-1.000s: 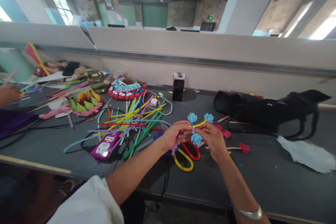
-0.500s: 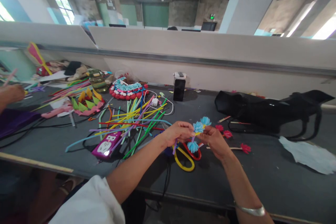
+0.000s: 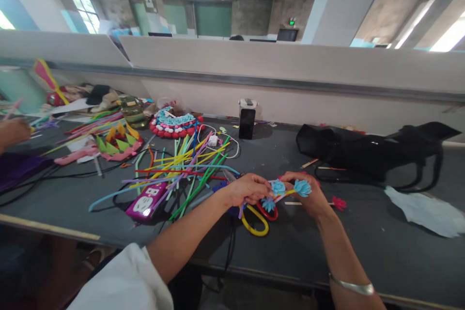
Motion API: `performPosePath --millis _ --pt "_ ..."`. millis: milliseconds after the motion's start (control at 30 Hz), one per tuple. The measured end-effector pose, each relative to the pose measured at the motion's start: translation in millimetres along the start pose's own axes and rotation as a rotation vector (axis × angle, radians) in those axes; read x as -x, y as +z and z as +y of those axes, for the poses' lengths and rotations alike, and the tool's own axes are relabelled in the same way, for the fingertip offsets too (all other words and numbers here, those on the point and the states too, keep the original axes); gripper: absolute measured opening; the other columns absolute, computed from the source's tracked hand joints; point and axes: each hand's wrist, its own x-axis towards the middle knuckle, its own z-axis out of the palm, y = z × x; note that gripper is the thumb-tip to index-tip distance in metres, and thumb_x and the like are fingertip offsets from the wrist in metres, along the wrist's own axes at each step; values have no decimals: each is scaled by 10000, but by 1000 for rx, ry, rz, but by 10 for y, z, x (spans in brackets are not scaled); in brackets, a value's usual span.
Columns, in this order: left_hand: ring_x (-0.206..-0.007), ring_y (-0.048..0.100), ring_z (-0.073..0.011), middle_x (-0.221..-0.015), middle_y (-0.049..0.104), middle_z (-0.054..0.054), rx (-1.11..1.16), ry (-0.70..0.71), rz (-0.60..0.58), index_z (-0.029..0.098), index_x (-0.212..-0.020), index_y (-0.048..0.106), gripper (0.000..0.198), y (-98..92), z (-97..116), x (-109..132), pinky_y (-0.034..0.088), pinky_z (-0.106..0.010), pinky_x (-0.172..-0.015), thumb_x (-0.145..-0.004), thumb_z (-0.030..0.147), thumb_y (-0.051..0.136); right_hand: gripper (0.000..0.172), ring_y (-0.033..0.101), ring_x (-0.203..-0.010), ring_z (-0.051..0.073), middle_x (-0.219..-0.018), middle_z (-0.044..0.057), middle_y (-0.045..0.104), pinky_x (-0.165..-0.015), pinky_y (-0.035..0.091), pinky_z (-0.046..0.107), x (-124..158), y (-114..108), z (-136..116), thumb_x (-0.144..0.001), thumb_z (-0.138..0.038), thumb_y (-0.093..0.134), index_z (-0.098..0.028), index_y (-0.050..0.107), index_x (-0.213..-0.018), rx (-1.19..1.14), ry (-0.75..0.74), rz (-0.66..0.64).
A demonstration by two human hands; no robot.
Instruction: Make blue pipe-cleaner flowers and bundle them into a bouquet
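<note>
My left hand (image 3: pixel 250 189) is closed in a pinch on the stems of a small bunch of blue artificial flowers (image 3: pixel 278 187). A purple stem end sticks out below its fingers. My right hand (image 3: pixel 314 198) curls round another blue flower (image 3: pixel 302 188) on a yellow stem, to the right of the bunch; its fingertips are partly hidden. One more blue flower (image 3: pixel 268 204) hangs lower, between the hands. Beneath them on the table lie a yellow loop (image 3: pixel 257 231) and a red loop (image 3: pixel 273 215), like scissor handles. A red flower (image 3: pixel 339 203) on a pale stick lies right of my right hand.
Coloured pipe-cleaner-like sticks (image 3: pixel 189 164) and a purple case (image 3: pixel 147 202) lie to the left. Behind stand a phone (image 3: pixel 247 123) and a beaded flower piece (image 3: pixel 174 123). A black bag (image 3: pixel 345 152) and white sheet (image 3: pixel 425 210) lie right. Another person's hand (image 3: pixel 14 133) is far left.
My right hand has moved right and turned, taking one blue flower away from the others. The bunch at my left hand has tilted to the right and dropped slightly.
</note>
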Motion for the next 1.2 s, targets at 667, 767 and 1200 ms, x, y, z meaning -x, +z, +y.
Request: performPosePath --millis 667,767,1200 --pt "-428 350 -25 -568 493 46 84 224 159 144 -749 611 285 -50 -66 -75 174 -169 -382 -623 332 784 266 547 -632 117 -689 -8 607 -600 458 229 9 139 -86 -727 -415 723 -156 665 -746 -23 117 -150" --pt "-434 395 -33 -611 557 19 52 226 157 139 -729 604 306 -62 -92 -99 192 -179 -383 -605 353 784 301 544 -605 119 -678 -8 612 -563 455 229 -22 150 -47 -737 -452 702 -155 680 -782 17 100 -73" --pt "-415 239 -14 -527 429 77 -78 125 21 130 -683 569 304 14 -119 -73 107 -227 -413 -604 337 776 242 585 -631 140 -694 6 657 -601 454 239 -49 135 -3 -742 -409 709 -169 684 -755 153 6 -72"
